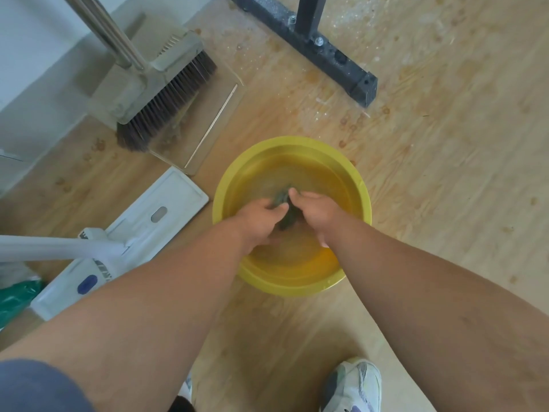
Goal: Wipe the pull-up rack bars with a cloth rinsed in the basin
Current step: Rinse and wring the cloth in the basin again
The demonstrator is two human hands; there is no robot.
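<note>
A yellow basin [292,150] holding water stands on the wooden floor in front of me. Both my hands are over its middle, gripping a dark grey-green cloth [282,200] between them. My left hand [258,218] holds the cloth's left side, and my right hand [316,214] curls round its right side. Most of the cloth is hidden inside my fists. The black foot bar of the pull-up rack [323,52] lies on the floor beyond the basin, with its upright post rising out of view.
A broom [166,99] stands in a clear dustpan [208,129] at the left. A white flat mop head [148,221] with its handle lies left of the basin. Wet spots mark the floor near the rack. My shoe [353,385] is at the bottom.
</note>
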